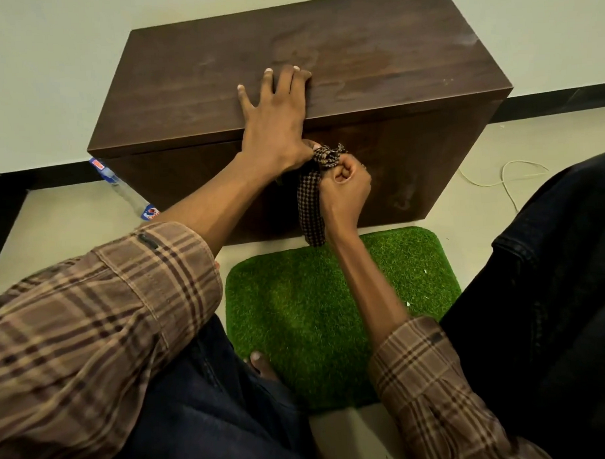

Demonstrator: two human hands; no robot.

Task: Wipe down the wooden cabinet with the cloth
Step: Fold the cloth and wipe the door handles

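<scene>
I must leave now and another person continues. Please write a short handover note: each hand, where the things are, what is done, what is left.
Left hand: open, flat on the cabinet top at its front edge.
Right hand: grips the bunched cloth against the cabinet front, just under the top edge; the cloth's tail hangs down.
Done: cannot tell; faint smears show on top.
Left: probably the front, then the sides.

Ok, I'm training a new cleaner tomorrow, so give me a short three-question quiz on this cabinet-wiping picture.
1. True or false: the left hand lies flat on top of the wooden cabinet.
2. Which hand grips the checked cloth?
3. What lies under the person's bare foot: A) green grass mat, B) plastic bottle, C) white cord?

Key: 1 true; 2 the right hand; 3 A.
</scene>
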